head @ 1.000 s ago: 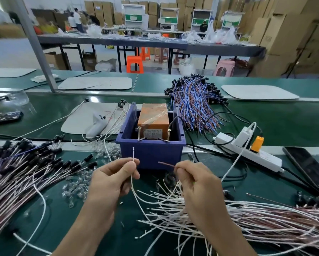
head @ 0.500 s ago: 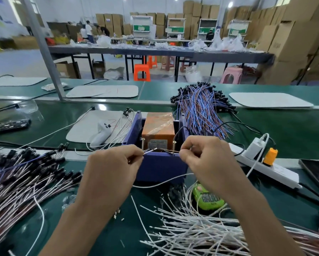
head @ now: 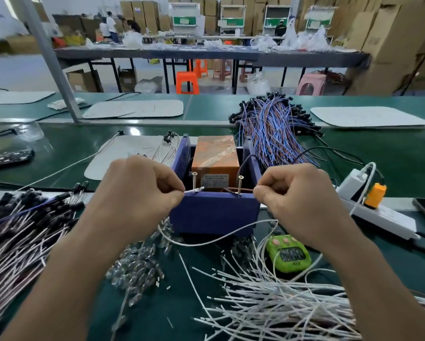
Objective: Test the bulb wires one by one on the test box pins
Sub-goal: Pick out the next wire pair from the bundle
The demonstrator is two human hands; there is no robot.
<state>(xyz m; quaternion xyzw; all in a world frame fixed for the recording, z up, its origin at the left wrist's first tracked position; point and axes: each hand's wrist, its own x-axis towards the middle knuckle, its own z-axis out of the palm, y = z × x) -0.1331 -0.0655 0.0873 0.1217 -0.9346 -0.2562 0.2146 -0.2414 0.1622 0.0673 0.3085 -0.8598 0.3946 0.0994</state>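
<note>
Left hand [head: 142, 190] pinches the white lead [head: 197, 190] at the left pin [head: 194, 179] of the blue test box [head: 213, 212]. Right hand [head: 297, 193] pinches the brown lead [head: 247, 190] at the right pin [head: 240, 183]. Both hands' fingers [head: 174, 194] are clamped on the insulation close to the tips. Slack loops below the box front, over the desk [head: 59, 148]. Assessment: the wire is light, thin and limp; grip near the tip, or it will flex off the pin.

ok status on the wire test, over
Left hand pinches white wire end at left pin. Right hand pinches brown end at right pin. Test box unobstructed.
</note>
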